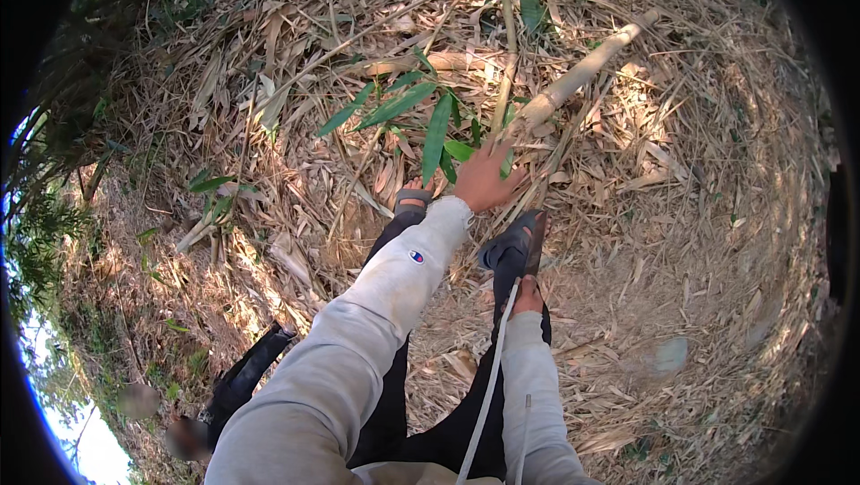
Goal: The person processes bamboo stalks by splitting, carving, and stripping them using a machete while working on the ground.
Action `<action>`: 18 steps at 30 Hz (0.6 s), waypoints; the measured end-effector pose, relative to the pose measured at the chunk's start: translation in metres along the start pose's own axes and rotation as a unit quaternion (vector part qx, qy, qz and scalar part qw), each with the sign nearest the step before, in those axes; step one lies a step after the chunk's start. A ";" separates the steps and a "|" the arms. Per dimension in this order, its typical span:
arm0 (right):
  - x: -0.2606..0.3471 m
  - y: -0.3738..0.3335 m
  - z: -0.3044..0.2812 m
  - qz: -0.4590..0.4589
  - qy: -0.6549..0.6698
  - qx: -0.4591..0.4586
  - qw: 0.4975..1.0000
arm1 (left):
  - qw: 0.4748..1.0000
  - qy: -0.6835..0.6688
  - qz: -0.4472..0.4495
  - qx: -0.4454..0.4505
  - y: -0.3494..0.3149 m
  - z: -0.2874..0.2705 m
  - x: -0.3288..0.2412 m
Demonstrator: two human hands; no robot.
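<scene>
My left hand (488,178) reaches forward with its fingers apart, at the near end of a bamboo pole (578,82). Its fingertips seem to touch the pole, though the contact is hard to make out. The pole slants away to the upper right over dry leaves. Green bamboo leaves (436,134) on a thin stem lie just left of that hand. Lower down, by my right leg, my right hand (528,295) is closed around the handle of a machete (537,243). Its dark blade points forward past my sandalled right foot (511,239); the handle is mostly hidden.
Dry leaves and thin stalks cover the ground. A thin upright stalk (505,37) crosses near the pole, and another bamboo length (417,64) lies behind. Short cut stubs (202,230) stand at the left. A person in dark clothing (242,382) is at the lower left.
</scene>
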State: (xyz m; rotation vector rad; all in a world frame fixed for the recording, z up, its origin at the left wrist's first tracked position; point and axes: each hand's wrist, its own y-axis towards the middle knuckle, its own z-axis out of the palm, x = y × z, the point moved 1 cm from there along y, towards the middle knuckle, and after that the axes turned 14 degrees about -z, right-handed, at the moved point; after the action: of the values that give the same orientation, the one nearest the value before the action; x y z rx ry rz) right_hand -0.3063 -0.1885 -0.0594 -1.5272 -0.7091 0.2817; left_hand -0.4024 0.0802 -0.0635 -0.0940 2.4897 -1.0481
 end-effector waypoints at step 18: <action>-0.147 -0.036 0.112 0.039 -0.169 0.048 0.984 | 0.964 -0.116 -0.237 -0.023 -0.044 -0.047 0.379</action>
State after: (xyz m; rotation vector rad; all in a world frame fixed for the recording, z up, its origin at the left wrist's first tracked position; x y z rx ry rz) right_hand -0.4944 -0.1858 -0.0722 -1.4320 -0.8890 0.6347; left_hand -0.7691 -0.0054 -0.1425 -0.8135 2.3254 -1.0832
